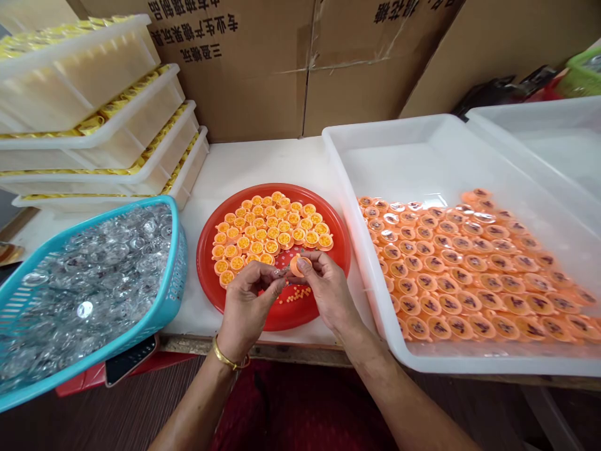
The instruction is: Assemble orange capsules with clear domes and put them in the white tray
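Note:
Over the red round tray (205, 263), my right hand (331, 288) grips a small orange plastic cup (298, 265) between thumb and fingers. My left hand (251, 304), with a gold bangle at the wrist, is closed in a pinch just left of that cup. Something small and greyish seems to be at its fingertips, too small to make out. On the tray, many orange cups (258, 223) holding yellow pellets stand close together behind my hands. Loose orange pellets (298, 294) lie on the tray between my hands.
At left, a blue basket (176, 263) holds transparent plastic pieces (107, 263). Behind it rise stacked white crates (154, 147) with yellow items. A white bin (345, 188) on the right contains rows of covered orange cups (446, 285). Cardboard boxes (253, 81) stand at the back.

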A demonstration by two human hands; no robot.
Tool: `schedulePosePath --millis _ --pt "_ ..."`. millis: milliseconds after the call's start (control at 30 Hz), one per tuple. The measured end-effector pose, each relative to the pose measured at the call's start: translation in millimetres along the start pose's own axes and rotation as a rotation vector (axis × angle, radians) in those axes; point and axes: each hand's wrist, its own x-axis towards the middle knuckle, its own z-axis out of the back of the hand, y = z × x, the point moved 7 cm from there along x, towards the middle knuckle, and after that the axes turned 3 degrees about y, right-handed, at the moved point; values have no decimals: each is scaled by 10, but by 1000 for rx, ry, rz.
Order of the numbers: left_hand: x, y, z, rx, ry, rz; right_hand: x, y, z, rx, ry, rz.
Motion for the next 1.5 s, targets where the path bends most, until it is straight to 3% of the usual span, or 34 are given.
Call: schedulePosePath --millis 233,467,633,900,1300,1500 --pt "-27 24 33 5 20 34 8 5 -4 12 2 5" --pt "-37 156 -237 -149 198 259 16 -28 23 119 8 4" --pt "20 131 -376 -139 220 239 10 -40 60 70 10 11" --pt "134 113 -461 13 161 200 -62 110 19 -77 27 43" --pt "140 163 -467 -138 9 203 -43 110 69 -89 -62 41" --pt "174 125 -410 -24 18 173 -49 125 71 -61 -36 55"
